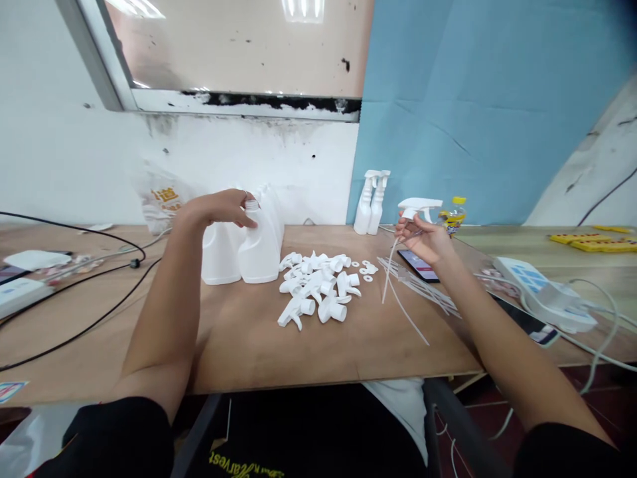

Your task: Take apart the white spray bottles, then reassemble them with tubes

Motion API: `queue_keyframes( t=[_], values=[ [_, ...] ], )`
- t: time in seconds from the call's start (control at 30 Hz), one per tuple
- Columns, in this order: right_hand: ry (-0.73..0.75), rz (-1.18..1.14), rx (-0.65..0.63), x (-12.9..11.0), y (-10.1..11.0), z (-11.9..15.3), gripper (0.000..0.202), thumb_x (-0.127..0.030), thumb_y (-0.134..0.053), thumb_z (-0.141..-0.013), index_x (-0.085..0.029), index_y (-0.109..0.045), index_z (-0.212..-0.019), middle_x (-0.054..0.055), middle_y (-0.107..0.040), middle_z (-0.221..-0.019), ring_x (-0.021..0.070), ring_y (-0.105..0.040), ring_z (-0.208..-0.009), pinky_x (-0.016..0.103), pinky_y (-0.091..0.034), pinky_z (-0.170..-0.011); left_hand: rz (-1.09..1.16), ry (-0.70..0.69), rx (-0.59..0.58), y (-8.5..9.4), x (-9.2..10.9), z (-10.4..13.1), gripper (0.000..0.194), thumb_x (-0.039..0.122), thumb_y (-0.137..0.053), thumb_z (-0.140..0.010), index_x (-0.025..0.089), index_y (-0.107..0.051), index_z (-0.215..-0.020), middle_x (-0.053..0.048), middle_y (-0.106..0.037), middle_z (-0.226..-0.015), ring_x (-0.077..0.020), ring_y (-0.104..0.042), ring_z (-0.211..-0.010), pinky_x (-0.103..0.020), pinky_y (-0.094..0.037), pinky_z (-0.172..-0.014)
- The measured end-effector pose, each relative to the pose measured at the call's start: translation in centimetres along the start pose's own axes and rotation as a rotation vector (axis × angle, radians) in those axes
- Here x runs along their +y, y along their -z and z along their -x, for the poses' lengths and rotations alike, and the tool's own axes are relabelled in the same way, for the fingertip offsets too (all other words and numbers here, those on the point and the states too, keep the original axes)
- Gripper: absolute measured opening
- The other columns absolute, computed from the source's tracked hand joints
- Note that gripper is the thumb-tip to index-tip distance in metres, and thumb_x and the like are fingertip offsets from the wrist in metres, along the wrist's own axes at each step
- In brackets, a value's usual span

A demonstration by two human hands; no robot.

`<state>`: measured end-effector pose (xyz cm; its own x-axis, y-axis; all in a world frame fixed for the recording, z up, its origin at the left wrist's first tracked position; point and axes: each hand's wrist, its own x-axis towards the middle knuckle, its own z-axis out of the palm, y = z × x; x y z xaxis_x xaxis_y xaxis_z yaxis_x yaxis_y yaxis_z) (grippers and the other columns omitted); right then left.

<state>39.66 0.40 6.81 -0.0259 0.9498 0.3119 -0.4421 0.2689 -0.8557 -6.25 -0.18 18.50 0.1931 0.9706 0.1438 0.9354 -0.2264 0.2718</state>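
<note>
My left hand [233,207] is closed at the neck of a white plastic bottle [259,255], its thumb against the shoulder and some fingers hidden behind. More white bottles [219,255] stand upright around it. Raised over the table's right side, my right hand [421,239] grips a white trigger spray head [421,204]. A thin tube hangs below that hand, near another thin tube; their upper ends are partly hidden. Loose spray heads [318,282] lie heaped between my hands. Small white rings [368,267] and several thin tubes [423,289] rest beside the heap.
Two bottles with spray heads [371,202] stand against the blue sheet. A phone [419,265] and a yellow-capped drink bottle [454,214] are near my right hand. A power strip [542,292] sits at right; black cables [134,263] cross the left. A plastic bag [162,199] leans at the wall.
</note>
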Motion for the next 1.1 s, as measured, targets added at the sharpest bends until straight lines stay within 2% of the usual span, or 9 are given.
queue_keyframes(
  t=[0.1,0.23,0.47,0.6,0.73,0.8,0.9,1.0,1.1],
  values=[
    [0.013,-0.013,0.015,0.2,1.7,-0.4,0.011,-0.025,-0.055,-0.095,-0.024,-0.062,-0.087,0.001,-0.056,-0.073,0.0136,-0.056,-0.063,0.025,-0.052,-0.054,-0.013,0.049,-0.035,-0.1,0.1,-0.2,0.058,0.042,-0.075,-0.059,0.026,-0.07,-0.114,-0.006,-0.075,-0.104,-0.0337,-0.066,-0.107,-0.033,-0.05,-0.08],
    [0.021,0.018,0.026,-0.1,3.1,-0.5,0.015,-0.026,-0.055,-0.097,-0.022,-0.058,-0.082,-0.005,-0.035,-0.059,0.0092,-0.033,-0.044,0.018,-0.039,-0.039,-0.048,0.083,-0.046,0.0,0.2,-0.1,0.066,0.042,-0.074,-0.061,0.027,-0.066,-0.124,-0.007,-0.074,-0.11,-0.0379,-0.063,-0.112,-0.037,-0.05,-0.084],
    [-0.121,0.144,0.191,0.1,3.2,-0.7,0.032,-0.032,-0.055,-0.101,-0.02,-0.05,-0.072,-0.01,-0.019,-0.049,0.0049,-0.011,-0.037,0.014,-0.02,-0.03,-0.053,0.035,-0.004,-0.2,0.3,-0.2,0.081,0.046,-0.078,-0.062,0.025,-0.056,-0.137,-0.012,-0.06,-0.135,-0.0344,-0.062,-0.115,-0.037,-0.047,-0.091],
    [-0.176,0.233,0.226,0.6,2.8,-0.8,0.047,-0.042,-0.063,-0.097,-0.023,-0.032,-0.066,-0.011,-0.019,-0.046,0.0047,-0.011,-0.035,0.016,-0.017,-0.029,-0.003,0.015,0.127,0.0,1.3,1.2,0.081,0.048,-0.082,-0.062,0.023,-0.056,-0.135,-0.012,-0.062,-0.13,-0.0335,-0.061,-0.113,-0.036,-0.048,-0.089],
    [-0.218,0.299,0.232,1.1,2.5,-0.7,0.046,-0.043,-0.065,-0.094,-0.024,-0.031,-0.069,-0.013,-0.021,-0.045,0.0053,-0.014,-0.033,0.015,-0.017,-0.029,0.099,-0.119,0.331,-0.4,3.6,2.7,0.06,0.048,-0.078,-0.072,0.022,-0.064,-0.123,-0.011,-0.065,-0.122,-0.03,-0.06,-0.11,-0.036,-0.048,-0.088],
    [-0.23,0.298,0.219,1.5,2.4,-0.6,0.041,-0.042,-0.065,-0.094,-0.023,-0.037,-0.071,-0.012,-0.026,-0.045,0.0051,-0.018,-0.032,0.015,-0.018,-0.03,0.16,-0.197,0.31,-1.4,5.1,2.7,0.051,0.048,-0.073,-0.078,0.019,-0.066,-0.12,-0.011,-0.067,-0.117,-0.0274,-0.062,-0.105,-0.036,-0.048,-0.089],
    [-0.231,0.328,0.259,2.3,2.4,-0.5,0.03,-0.041,-0.063,-0.095,-0.021,-0.048,-0.079,-0.006,-0.047,-0.05,0.007,-0.039,-0.034,0.016,-0.032,-0.032,0.201,-0.278,0.12,-4.5,7.0,1.2,0.049,0.053,-0.067,-0.083,0.019,-0.067,-0.117,-0.011,-0.071,-0.112,-0.0271,-0.066,-0.1,-0.036,-0.048,-0.087],
    [-0.164,0.408,0.325,3.3,2.6,-0.5,0.021,-0.038,-0.062,-0.096,-0.018,-0.057,-0.091,0.003,-0.065,-0.063,0.0141,-0.061,-0.049,0.023,-0.053,-0.047,0.182,-0.224,-0.091,-9.0,8.0,-1.3,0.06,0.059,-0.068,-0.079,0.019,-0.064,-0.124,-0.016,-0.069,-0.125,-0.0336,-0.065,-0.11,-0.038,-0.046,-0.093],
    [-0.083,0.503,0.356,4.0,3.2,-0.9,0.018,-0.035,-0.064,-0.095,-0.018,-0.06,-0.095,0.007,-0.07,-0.072,0.0168,-0.067,-0.059,0.026,-0.057,-0.055,0.211,-0.133,-0.228,-13.3,8.0,-3.4,0.072,0.066,-0.066,-0.076,0.013,-0.063,-0.126,-0.024,-0.062,-0.137,-0.0421,-0.054,-0.13,-0.042,-0.041,-0.103]
  ],
)
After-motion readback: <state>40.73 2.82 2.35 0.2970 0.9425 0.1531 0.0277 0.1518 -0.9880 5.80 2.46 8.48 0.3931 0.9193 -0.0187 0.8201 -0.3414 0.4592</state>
